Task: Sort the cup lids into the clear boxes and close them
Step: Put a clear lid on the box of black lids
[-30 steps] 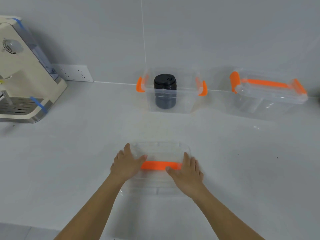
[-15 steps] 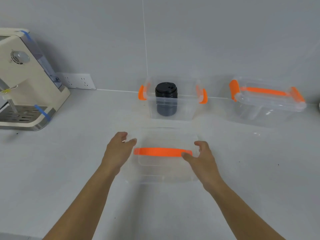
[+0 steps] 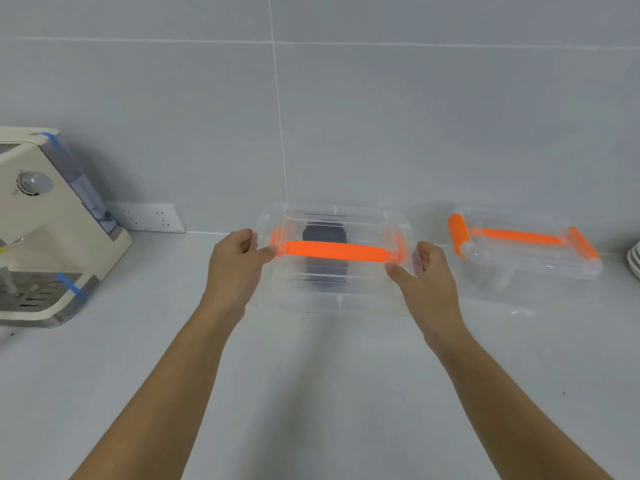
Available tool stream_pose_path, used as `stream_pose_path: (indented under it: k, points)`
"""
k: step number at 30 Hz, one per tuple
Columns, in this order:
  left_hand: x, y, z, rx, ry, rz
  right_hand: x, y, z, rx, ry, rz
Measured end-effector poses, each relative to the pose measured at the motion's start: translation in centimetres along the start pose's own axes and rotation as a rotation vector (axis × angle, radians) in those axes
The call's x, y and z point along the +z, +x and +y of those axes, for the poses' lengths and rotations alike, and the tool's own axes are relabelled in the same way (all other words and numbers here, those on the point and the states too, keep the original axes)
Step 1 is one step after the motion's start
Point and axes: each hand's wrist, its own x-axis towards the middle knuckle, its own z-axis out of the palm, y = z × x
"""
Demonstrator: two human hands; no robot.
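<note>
Left hand [image 3: 239,265], right hand [image 3: 427,275] pinch clear lid [image 3: 336,258] ends over box with black lids [image 3: 323,237]. No legible writing.

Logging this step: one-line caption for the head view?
Both hands hold the clear box lid over the box of black cup lids.

Kitchen: coffee machine [image 3: 45,220], stacked plates [image 3: 633,261].

No text, label, brand, number or sign can be read anywhere in view. The cream machine [image 3: 52,216] at the left carries a round dial, but any marks around it are too small and blurred to read.
</note>
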Motion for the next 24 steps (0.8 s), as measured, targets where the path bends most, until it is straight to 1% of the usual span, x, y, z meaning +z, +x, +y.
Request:
stream_pose_path:
  k: [4,6,9,13,16,19,24]
  points:
    - [1.2,2.8,0.4,0.03,-0.026,-0.038,0.3,3.2,-0.2,-0.029,-0.069,0.038]
    - [1.9,4.5,0.5,0.011,-0.1,-0.068,0.6,5.1,-0.4,-0.041,-0.122,0.036]
    - [2.9,6.8,0.3,-0.108,-0.227,-0.08,1.2,7.8,-0.8,-0.066,-0.166,0.035]
    - [3.8,9.6,-0.5,-0.218,-0.263,-0.127,2.2,10.7,-0.8,-0.043,-0.206,0.035]
    - [4.2,11.6,-2.0,-0.288,-0.324,-0.095,3.3,12.5,0.1,-0.023,-0.232,-0.003]
    - [4.4,13.0,-3.6,-0.371,-0.303,-0.157,4.1,13.5,1.4,0.009,-0.254,-0.017]
    - [5.3,13.6,-4.7,-0.401,-0.238,-0.139,4.8,14.1,3.6,0.05,-0.327,-0.007]
